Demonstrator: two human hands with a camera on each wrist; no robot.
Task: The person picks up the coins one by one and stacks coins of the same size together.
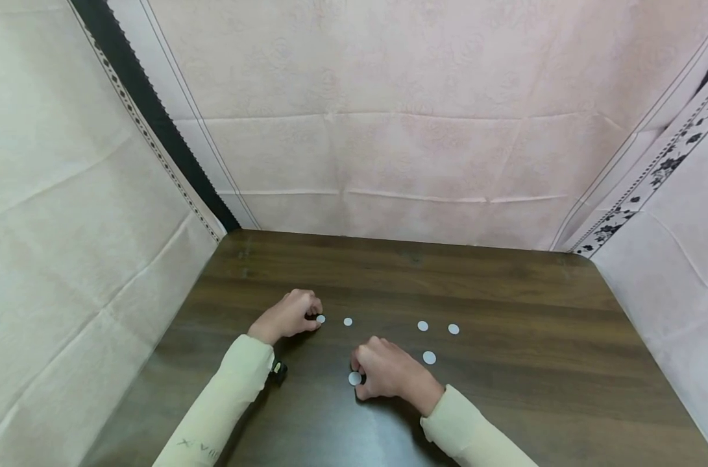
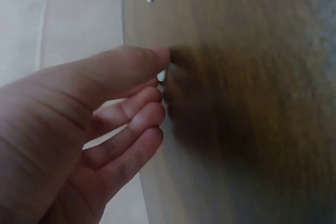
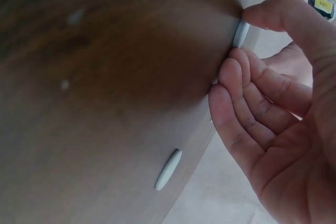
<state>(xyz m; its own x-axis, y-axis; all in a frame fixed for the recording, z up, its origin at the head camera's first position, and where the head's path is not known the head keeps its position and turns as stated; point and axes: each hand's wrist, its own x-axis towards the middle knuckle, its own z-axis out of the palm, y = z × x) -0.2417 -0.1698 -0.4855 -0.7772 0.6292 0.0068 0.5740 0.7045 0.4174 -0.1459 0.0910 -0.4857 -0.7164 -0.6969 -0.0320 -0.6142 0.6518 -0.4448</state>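
Note:
My left hand [image 1: 291, 315] pinches a small white disc [image 1: 321, 318] at the table surface, toward the far left. In the left wrist view most of that disc [image 2: 162, 76] is hidden by the thumb and fingers. Nearer the front, my right hand [image 1: 383, 368] has another white disc [image 1: 355, 378] between thumb and index finger. The right wrist view shows this disc [image 3: 241, 34] edge-on, low against the wood. Just right of the left hand lies a loose white disc [image 1: 348, 322]. One more disc [image 1: 429, 357] lies beyond the right wrist.
Two further white discs, a left one [image 1: 422, 325] and a right one [image 1: 453, 329], lie farther back on the brown wooden table [image 1: 535, 376]. Pale cloth [image 1: 389, 155] hangs behind the table and along both sides. A dark band is on the left wrist.

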